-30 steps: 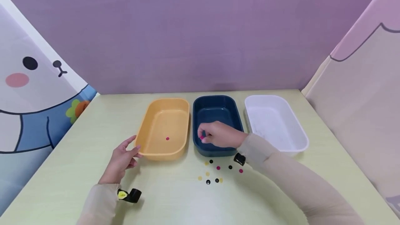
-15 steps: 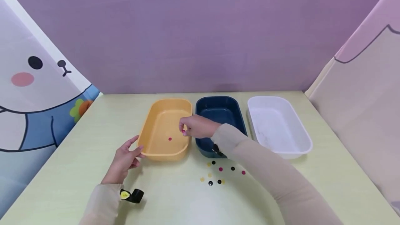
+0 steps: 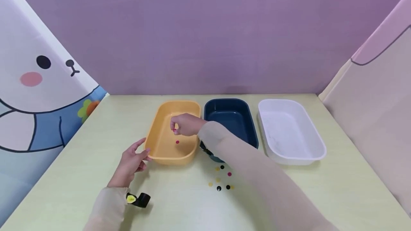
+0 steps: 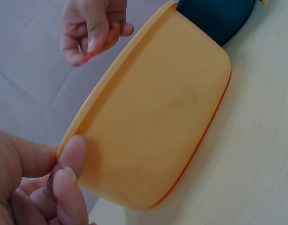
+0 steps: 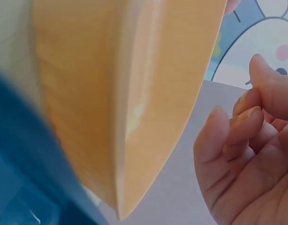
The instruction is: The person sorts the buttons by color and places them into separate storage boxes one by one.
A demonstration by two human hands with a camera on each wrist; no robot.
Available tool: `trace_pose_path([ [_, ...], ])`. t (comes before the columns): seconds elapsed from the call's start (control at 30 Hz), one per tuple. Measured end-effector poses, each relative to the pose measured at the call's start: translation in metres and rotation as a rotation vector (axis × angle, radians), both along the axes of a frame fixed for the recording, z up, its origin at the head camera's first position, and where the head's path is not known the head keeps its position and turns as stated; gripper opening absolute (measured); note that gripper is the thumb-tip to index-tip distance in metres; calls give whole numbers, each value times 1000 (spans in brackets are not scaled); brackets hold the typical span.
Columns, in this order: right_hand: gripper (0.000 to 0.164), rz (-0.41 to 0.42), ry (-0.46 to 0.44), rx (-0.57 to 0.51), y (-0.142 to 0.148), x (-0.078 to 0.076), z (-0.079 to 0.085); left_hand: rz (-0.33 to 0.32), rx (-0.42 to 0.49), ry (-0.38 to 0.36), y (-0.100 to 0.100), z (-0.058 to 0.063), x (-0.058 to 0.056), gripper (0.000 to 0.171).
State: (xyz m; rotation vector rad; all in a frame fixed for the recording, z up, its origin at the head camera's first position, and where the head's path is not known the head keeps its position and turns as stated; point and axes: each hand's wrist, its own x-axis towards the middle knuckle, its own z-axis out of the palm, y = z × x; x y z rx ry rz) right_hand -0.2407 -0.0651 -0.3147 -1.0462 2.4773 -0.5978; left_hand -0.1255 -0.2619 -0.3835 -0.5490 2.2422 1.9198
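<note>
My right hand (image 3: 187,124) is over the yellow-orange bin (image 3: 171,160), pinching a small pink disc (image 4: 89,56) between thumb and forefinger. Another pink disc (image 3: 177,142) lies on that bin's floor. At the bin's near left corner my left hand (image 3: 130,163) holds the rim, thumb on one side and fingers on the other, as the left wrist view shows. Several small discs lie on the table in front of the navy bin (image 3: 254,140): black ones (image 3: 219,188), pale yellow ones (image 3: 210,184) and a pink one (image 3: 229,174). My right forearm may hide more.
A white bin (image 3: 316,152) stands right of the navy one, all three in a row on the pale table (image 3: 179,202). My right sleeve (image 3: 244,159) crosses over the navy bin's near left part. A purple backdrop (image 3: 205,38) rises behind the table.
My right hand has moved left from above the navy bin to above the yellow-orange bin, carrying the pink disc. My left hand keeps its hold on the rim. The head view has shifted slightly.
</note>
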Motion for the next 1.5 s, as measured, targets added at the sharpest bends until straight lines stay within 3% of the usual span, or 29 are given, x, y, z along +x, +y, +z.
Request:
trace_pose_path([
  [0.37,6,35,47,14,-19,-4,-2,9,-22,-14,6,1,2,59],
  [0.63,14,52,52,49,-22,-4,-7,-6,-18,16,10,-1,3,58],
  [0.8,6,59,58,44,-20,-6,-8,-5,-21,5,12,0,2,58],
  [1.07,6,38,64,61,-11,-8,-8,-34,-22,-4,17,1,-4,58],
  [1.33,21,-12,56,110,-6,-7,-7,-57,-26,8,12,2,-7,60],
  [1.5,21,-24,66,112,1,-6,-6,-65,-28,9,10,2,-9,60],
])
